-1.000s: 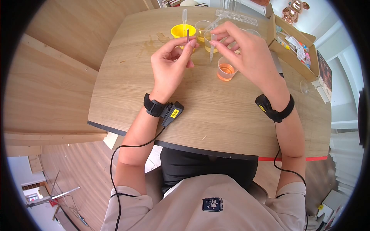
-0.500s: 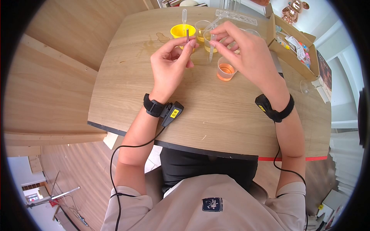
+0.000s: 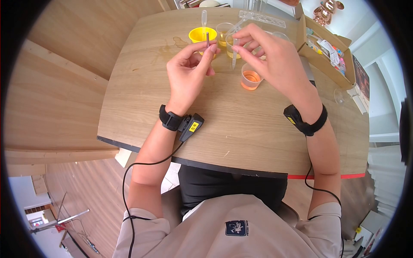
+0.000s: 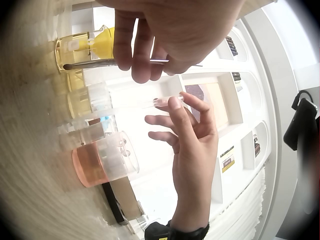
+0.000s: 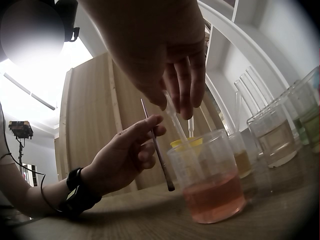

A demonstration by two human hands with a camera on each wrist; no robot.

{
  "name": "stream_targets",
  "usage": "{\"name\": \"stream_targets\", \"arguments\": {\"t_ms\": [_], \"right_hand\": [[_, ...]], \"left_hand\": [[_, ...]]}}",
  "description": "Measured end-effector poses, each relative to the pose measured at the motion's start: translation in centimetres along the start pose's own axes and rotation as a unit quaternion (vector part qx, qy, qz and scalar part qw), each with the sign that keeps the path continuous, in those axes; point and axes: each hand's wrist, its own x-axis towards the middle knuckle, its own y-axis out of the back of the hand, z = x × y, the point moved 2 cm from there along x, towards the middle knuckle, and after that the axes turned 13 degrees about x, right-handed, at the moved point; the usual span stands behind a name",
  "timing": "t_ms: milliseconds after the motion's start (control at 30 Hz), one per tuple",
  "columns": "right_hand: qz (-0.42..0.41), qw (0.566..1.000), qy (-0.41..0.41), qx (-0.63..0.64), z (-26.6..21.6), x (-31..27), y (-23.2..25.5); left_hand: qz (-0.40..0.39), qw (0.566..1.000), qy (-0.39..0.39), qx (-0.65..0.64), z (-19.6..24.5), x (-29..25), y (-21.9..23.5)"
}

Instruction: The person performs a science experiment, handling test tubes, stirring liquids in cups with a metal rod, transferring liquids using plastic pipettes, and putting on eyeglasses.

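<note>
My left hand (image 3: 187,73) pinches a thin metal rod (image 5: 159,155) between thumb and fingers. The rod's small dark widened tip points down toward the table in the right wrist view. A clear plastic dropper (image 3: 234,60) hangs tip down from my right hand (image 3: 275,56), whose thumb and forefinger grip its bulb. Just below stands a clear cup of orange-pink liquid (image 3: 251,80); in the right wrist view the dropper overlaps this cup. Behind the left fingers is a yellow cup (image 3: 198,33) with another dropper (image 3: 204,18) upright in it.
Clear cups of pale yellow liquid (image 3: 223,33) stand behind the hands, with further cups partly hidden by the right hand. At the back is a clear rack (image 3: 269,19) with glass tubes. A cardboard box (image 3: 344,75) of small items sits at the right. Wet marks (image 3: 180,41) lie left of the yellow cup.
</note>
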Motion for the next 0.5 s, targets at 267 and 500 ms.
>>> {"name": "stream_targets", "arguments": {"t_ms": [267, 500], "right_hand": [[0.040, 0.997, -0.032, 0.049, -0.39, 0.25, 0.49], [0.047, 0.998, -0.029, 0.033, -0.61, 0.38, 0.58]], "left_hand": [[0.000, 1.000, 0.004, 0.004, -0.08, 0.03, 0.12], [-0.016, 1.000, 0.007, -0.016, -0.10, 0.13, 0.23]]}}
